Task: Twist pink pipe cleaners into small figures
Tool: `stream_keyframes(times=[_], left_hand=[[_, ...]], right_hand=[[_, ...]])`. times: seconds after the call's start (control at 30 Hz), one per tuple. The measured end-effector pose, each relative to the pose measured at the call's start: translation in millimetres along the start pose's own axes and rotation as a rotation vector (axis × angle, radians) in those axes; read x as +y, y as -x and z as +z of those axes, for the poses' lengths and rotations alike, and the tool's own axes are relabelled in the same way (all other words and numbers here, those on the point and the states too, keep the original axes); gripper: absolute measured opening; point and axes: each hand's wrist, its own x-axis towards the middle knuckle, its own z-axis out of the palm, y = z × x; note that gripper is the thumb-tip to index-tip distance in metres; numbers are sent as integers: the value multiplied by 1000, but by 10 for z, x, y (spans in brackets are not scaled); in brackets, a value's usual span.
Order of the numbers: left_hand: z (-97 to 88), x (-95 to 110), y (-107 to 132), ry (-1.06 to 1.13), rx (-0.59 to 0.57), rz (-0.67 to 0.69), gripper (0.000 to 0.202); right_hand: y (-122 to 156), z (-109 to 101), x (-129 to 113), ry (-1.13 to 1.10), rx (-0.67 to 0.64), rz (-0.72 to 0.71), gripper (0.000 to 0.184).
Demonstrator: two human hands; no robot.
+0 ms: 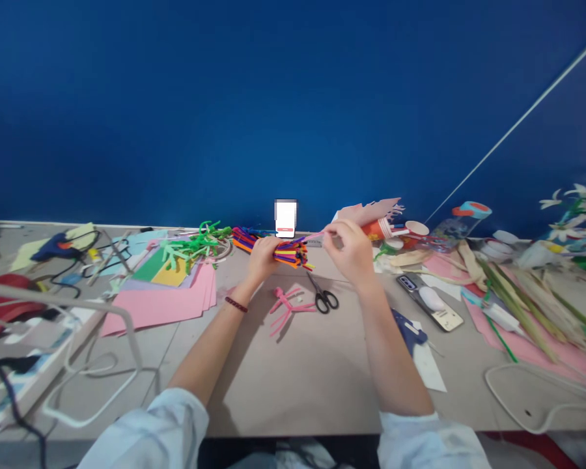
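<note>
My left hand [264, 257] is wrapped round a thick bundle of pipe cleaners [293, 253] in orange, purple, yellow and other colours. It lies level above the far middle of the table. To the right, my right hand [348, 247] pinches a pink pipe cleaner [316, 235] that stretches toward the bundle's right end; whether it is clear of the bundle I cannot tell. Below my hands, a small pink figure [286, 304] of bent pipe cleaners lies flat on the table. Beside it rest black-handled scissors [326, 301], blades pointing away.
A lit phone [286, 218] stands against the blue wall. Coloured paper sheets [161, 306] and green pipe-cleaner pieces [195, 247] lie left, near a power strip [39, 384] and cables. On the right are another phone [432, 303], a dark blue tool [409, 332] and dried stalks [532, 299].
</note>
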Motion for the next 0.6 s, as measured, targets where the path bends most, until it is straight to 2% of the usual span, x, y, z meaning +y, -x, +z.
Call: stream_keyframes(times=[0.13, 0.3, 0.37, 0.47, 0.6], left_hand=[[25, -109, 35, -37, -29, -30, 24], [76, -69, 63, -98, -50, -9, 24], [101, -19, 78, -177, -25, -17, 29], [143, 32, 101, -293, -14, -116, 34], [190, 41, 96, -200, -39, -183, 48]], right_hand=[[-54, -247, 72, -102, 266, 63, 7], [-101, -438, 89, -392, 591, 301, 8], [-118, -506, 17, -508, 725, 361, 6], [-134, -625, -148, -619, 883, 362, 6], [-121, -766, -332, -668, 1008, 372, 9]])
